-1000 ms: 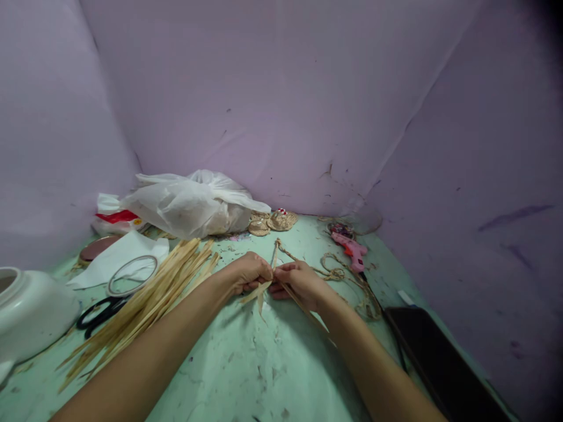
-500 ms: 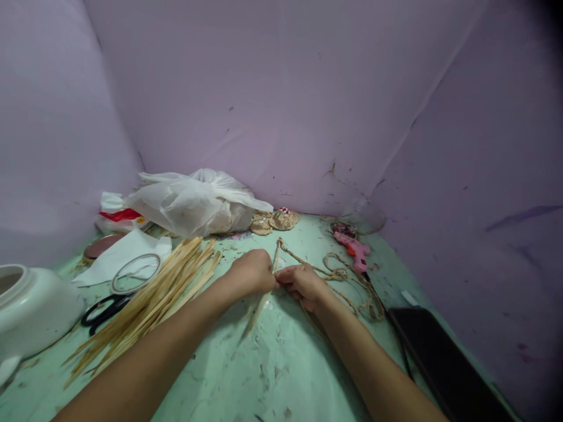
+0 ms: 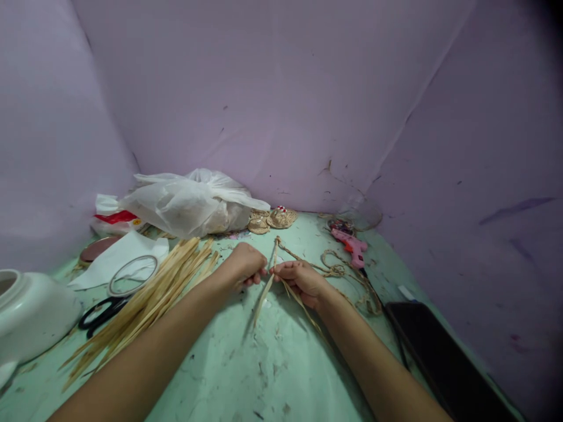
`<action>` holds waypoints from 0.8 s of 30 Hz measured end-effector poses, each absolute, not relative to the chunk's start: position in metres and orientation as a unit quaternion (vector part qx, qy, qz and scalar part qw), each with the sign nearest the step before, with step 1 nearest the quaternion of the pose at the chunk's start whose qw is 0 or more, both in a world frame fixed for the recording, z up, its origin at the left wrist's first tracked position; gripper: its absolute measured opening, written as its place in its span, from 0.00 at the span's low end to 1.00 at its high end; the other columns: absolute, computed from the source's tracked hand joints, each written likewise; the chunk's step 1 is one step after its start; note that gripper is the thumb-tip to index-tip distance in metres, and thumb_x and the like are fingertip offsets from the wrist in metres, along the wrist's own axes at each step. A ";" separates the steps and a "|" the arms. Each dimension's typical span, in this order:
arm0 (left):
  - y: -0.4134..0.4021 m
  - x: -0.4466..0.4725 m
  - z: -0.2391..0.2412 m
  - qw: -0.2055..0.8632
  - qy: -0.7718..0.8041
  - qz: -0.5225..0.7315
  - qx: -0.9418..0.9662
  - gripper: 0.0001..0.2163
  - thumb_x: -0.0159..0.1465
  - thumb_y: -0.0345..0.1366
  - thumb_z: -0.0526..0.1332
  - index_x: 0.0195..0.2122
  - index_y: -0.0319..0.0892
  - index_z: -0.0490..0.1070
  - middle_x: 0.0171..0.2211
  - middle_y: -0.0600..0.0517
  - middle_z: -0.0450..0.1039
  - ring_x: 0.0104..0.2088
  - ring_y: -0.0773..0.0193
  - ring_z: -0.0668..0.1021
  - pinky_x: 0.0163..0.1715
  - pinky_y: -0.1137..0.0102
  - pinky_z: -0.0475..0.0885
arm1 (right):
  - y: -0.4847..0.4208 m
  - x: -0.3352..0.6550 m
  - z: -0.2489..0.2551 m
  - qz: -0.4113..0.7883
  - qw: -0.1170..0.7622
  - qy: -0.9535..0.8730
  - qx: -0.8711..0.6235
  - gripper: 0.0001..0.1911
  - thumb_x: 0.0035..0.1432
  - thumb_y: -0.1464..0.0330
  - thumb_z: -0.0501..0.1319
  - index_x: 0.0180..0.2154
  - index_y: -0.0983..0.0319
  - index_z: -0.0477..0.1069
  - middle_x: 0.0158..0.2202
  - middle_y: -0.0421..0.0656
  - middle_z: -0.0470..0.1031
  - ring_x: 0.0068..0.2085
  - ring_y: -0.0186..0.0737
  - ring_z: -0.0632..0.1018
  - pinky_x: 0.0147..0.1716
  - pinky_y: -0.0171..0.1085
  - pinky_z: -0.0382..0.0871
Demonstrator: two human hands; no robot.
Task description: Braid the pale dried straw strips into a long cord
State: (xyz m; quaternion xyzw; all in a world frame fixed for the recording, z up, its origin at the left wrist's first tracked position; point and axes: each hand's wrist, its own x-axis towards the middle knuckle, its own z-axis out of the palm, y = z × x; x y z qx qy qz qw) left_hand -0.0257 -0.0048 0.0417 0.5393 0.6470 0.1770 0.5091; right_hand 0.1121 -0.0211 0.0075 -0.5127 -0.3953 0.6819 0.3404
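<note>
My left hand (image 3: 244,265) and my right hand (image 3: 298,279) meet at the middle of the green table (image 3: 246,369), both closed in a pinch on thin dried straw strips (image 3: 264,293). One strip runs down and left from the fingers. Others trail down to the right under my right wrist. From the pinch a braided straw cord (image 3: 275,253) runs away toward the wall.
A pile of straw strips (image 3: 149,299) lies left of my arm, with black scissors (image 3: 99,313), a ring (image 3: 132,275) and a white pot (image 3: 30,313). A plastic bag (image 3: 193,202), small woven hats (image 3: 275,220), a pink glue gun (image 3: 350,245), twine (image 3: 347,275) and a dark slab (image 3: 440,357) are around.
Both hands shifted slightly away from me along the cord. The loose strip ends swung under the fingers and now hang down to the left and right.
</note>
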 end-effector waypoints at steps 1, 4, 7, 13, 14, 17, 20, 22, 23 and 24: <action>-0.003 -0.026 0.037 0.579 0.620 0.167 0.503 0.06 0.49 0.31 0.53 0.21 0.35 0.67 0.14 0.52 0.63 0.12 0.74 0.60 0.13 0.76 0.51 | -0.022 0.112 0.008 0.686 0.338 -0.399 -0.506 0.03 0.40 0.73 0.58 0.20 0.67 0.66 0.15 0.38 0.66 0.13 0.22 0.59 0.12 0.26 0.45; -0.004 -0.022 0.026 0.695 0.538 0.166 0.448 0.05 0.49 0.29 0.53 0.19 0.34 0.65 0.14 0.53 0.64 0.12 0.76 0.62 0.13 0.79 0.54 | -0.021 0.114 0.008 0.671 0.323 -0.437 -0.504 0.04 0.41 0.72 0.58 0.20 0.67 0.67 0.15 0.38 0.66 0.14 0.23 0.59 0.13 0.26 0.46; -0.008 -0.018 0.022 0.638 0.562 0.161 0.501 0.07 0.49 0.30 0.54 0.15 0.37 0.62 0.08 0.56 0.58 0.10 0.74 0.60 0.12 0.78 0.53 | -0.018 0.119 0.004 0.588 0.293 -0.542 -0.524 0.06 0.40 0.70 0.58 0.20 0.68 0.68 0.15 0.37 0.65 0.15 0.23 0.58 0.15 0.27 0.47; -0.011 -0.012 0.009 0.421 0.616 0.164 0.646 0.06 0.43 0.28 0.55 0.12 0.38 0.60 0.06 0.59 0.48 0.10 0.75 0.55 0.12 0.76 0.46 | -0.024 0.118 0.012 0.208 0.142 -0.759 -0.600 0.08 0.40 0.72 0.55 0.23 0.65 0.73 0.19 0.43 0.72 0.22 0.33 0.69 0.20 0.30 0.54; -0.011 -0.011 0.006 0.400 0.613 0.178 0.658 0.06 0.42 0.27 0.54 0.11 0.38 0.59 0.06 0.60 0.46 0.11 0.76 0.54 0.12 0.76 0.45 | -0.028 0.115 0.016 0.148 0.118 -0.770 -0.609 0.09 0.39 0.72 0.55 0.23 0.65 0.74 0.21 0.45 0.73 0.24 0.35 0.70 0.22 0.31 0.55; -0.010 -0.008 -0.001 0.393 0.616 0.206 0.651 0.08 0.42 0.26 0.53 0.10 0.39 0.56 0.08 0.60 0.44 0.12 0.76 0.52 0.13 0.75 0.43 | -0.039 0.105 0.028 0.048 0.057 -0.761 -0.644 0.11 0.39 0.72 0.55 0.26 0.64 0.75 0.26 0.51 0.75 0.28 0.42 0.73 0.24 0.34 0.58; -0.012 -0.005 0.002 0.445 0.625 0.213 0.604 0.07 0.43 0.25 0.51 0.11 0.40 0.55 0.07 0.60 0.45 0.11 0.75 0.52 0.12 0.75 0.44 | -0.048 0.096 0.037 0.043 0.024 -0.735 -0.676 0.12 0.43 0.71 0.55 0.30 0.65 0.75 0.28 0.53 0.75 0.31 0.44 0.74 0.28 0.35 0.60; -0.014 -0.003 0.008 0.486 0.632 0.220 0.562 0.08 0.43 0.24 0.50 0.11 0.41 0.54 0.06 0.60 0.45 0.09 0.74 0.53 0.12 0.75 0.45 | -0.052 0.091 0.042 0.056 0.009 -0.727 -0.684 0.12 0.45 0.70 0.56 0.32 0.66 0.74 0.29 0.54 0.75 0.32 0.44 0.75 0.30 0.35 0.61; -0.016 -0.003 0.011 0.504 0.636 0.223 0.541 0.08 0.43 0.24 0.50 0.11 0.41 0.53 0.05 0.59 0.45 0.09 0.74 0.53 0.11 0.75 0.45 | -0.054 0.089 0.043 0.064 0.003 -0.730 -0.681 0.11 0.47 0.70 0.56 0.32 0.66 0.74 0.29 0.55 0.74 0.33 0.45 0.75 0.31 0.36 0.61; -0.017 -0.002 0.015 0.519 0.638 0.222 0.524 0.09 0.43 0.24 0.50 0.11 0.41 0.53 0.04 0.59 0.45 0.08 0.74 0.53 0.11 0.75 0.45 | -0.056 0.085 0.043 0.072 -0.002 -0.735 -0.675 0.11 0.47 0.70 0.55 0.31 0.66 0.74 0.29 0.55 0.74 0.33 0.45 0.75 0.31 0.36 0.61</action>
